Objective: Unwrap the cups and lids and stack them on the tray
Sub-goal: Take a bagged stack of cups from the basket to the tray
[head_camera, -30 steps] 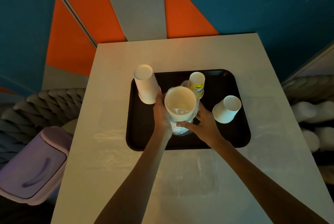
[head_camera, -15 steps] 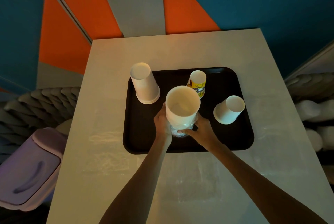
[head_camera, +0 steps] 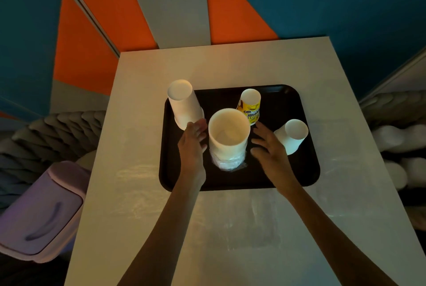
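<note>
Both hands are pulling back above the tray [head_camera: 299,170], off the cup stack [head_camera: 228,133]; I'm seeing it standing upright between left hand [head_camera: 193,140] and right hand [head_camera: 265,147], equally near each, both spread wide, holding nothing. Plastic wrap [head_camera: 228,163] is bunching below both palms.

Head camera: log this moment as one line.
left hand: open, left of centre cup stack | right hand: open, right of it | plastic wrap: bunched round stack base | tray: stack upright on it
</note>
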Motion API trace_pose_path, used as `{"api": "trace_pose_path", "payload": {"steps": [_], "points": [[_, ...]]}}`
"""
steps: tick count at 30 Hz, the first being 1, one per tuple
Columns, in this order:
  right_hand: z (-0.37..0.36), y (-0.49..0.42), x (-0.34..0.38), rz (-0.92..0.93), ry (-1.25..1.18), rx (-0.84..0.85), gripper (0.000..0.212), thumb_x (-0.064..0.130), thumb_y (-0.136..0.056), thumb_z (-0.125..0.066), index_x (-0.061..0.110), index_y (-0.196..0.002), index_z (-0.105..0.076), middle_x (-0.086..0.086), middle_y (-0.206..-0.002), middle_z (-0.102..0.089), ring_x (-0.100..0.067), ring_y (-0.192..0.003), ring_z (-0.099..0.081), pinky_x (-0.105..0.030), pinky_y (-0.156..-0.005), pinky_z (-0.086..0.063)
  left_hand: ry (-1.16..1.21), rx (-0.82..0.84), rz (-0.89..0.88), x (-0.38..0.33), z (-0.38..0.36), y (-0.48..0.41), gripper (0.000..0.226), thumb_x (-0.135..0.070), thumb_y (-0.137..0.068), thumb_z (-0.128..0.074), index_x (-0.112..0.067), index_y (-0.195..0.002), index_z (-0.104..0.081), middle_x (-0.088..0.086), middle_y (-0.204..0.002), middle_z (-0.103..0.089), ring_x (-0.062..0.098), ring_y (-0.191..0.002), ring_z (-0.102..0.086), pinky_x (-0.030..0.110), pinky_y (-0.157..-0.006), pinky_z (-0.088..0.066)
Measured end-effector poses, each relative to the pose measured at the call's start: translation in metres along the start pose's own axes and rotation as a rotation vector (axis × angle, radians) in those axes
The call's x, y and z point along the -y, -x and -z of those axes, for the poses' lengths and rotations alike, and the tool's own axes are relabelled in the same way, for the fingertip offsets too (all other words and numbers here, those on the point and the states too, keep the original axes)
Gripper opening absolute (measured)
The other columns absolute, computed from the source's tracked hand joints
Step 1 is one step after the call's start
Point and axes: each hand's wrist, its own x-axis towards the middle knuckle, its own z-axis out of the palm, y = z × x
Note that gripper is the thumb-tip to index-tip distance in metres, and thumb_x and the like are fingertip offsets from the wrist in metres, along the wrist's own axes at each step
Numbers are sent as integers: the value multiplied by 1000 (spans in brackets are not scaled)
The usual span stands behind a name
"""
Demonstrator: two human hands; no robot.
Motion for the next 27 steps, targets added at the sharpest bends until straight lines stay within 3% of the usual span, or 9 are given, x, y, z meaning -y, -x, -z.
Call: {"api": "trace_pose_path", "payload": {"steps": [3, 6, 9, 11, 14, 17, 21, 23, 27], "points": [[-5, 9, 19, -165, -342, 62, 34, 21, -102, -35, 27, -136, -38, 5, -135, -48, -11, -126, -44, -26, -101, -37, -1, 122, 65, -2, -4, 11, 53, -49, -100, -21, -18, -126, -56, -1, -126, -57, 12, -119, -49, 35, -104, -33], [-15, 8, 19, -264, -459, 50, 45, 40, -101, -24, 25, -142, -33, 4, -143, -42, -13, -135, -35, -36, -111, -25, 24, 186, 62, 2, -9, 13, 58, -53, -99, -16, -20, -129, -52, -5, -118, -57, 7, -108, -52, 28, -95, -35], [-25, 5, 13, -313, -496, 19, 51, 42, -102, -20, 20, -147, -27, -1, -152, -33, -18, -142, -25, -43, -115, -21, 29, 212, 21, 13, -11, 12, 48, -51, -99, -14, -29, -118, -51, -13, -104, -59, -2, -92, -55, 19, -80, -42], [-31, 5, 8, -311, -501, 1, 46, 36, -104, -16, 19, -145, -28, 3, -147, -35, -12, -139, -26, -42, -114, -21, 0, 223, -5, 22, -12, 10, 46, -50, -99, -12, -32, -119, -49, -16, -103, -60, -4, -90, -56, 14, -72, -43], [-39, 8, 0, -336, -464, -36, 47, 35, -104, -19, 17, -148, -22, 1, -149, -32, -12, -138, -27, -34, -108, -28, -18, 256, -15, 37, -12, 6, 48, -49, -99, -7, -32, -124, -45, -16, -105, -60, -7, -88, -60, 10, -68, -48], [-41, 7, -7, -382, -428, -51, 57, 44, -101, -22, 14, -150, -18, -5, -157, -22, -19, -142, -25, -34, -112, -29, 11, 279, -1, 53, -10, -1, 52, -45, -101, -4, -28, -128, -44, -10, -109, -61, -9, -88, -61, 7, -67, -48], [-38, 2, -2, -377, -461, -20, 45, 42, -102, -15, 25, -141, -29, 0, -147, -33, -19, -138, -30, -36, -107, -30, 7, 281, -40, 62, 1, -4, 43, -21, -104, -20, -7, -128, -53, 15, -127, -58, 4, -103, -60, 14, -79, -48], [-37, -3, 6, -376, -447, -2, 31, 36, -104, -14, 30, -126, -35, 0, -132, -41, -16, -127, -37, -34, -100, -34, -6, 308, -55, 61, 7, -4, 40, -17, -99, -34, -9, -135, -48, 10, -131, -56, 10, -113, -56, 20, -86, -49], [-32, -11, 13, -404, -362, 17, 41, 38, -104, -21, 31, -144, -26, -3, -145, -38, -23, -135, -35, -36, -95, -36, -202, 431, -177, 65, 15, -7, 79, -35, -66, -68, -24, -137, -37, 2, -132, -52, 12, -123, -51, 27, -95, -50]]}}
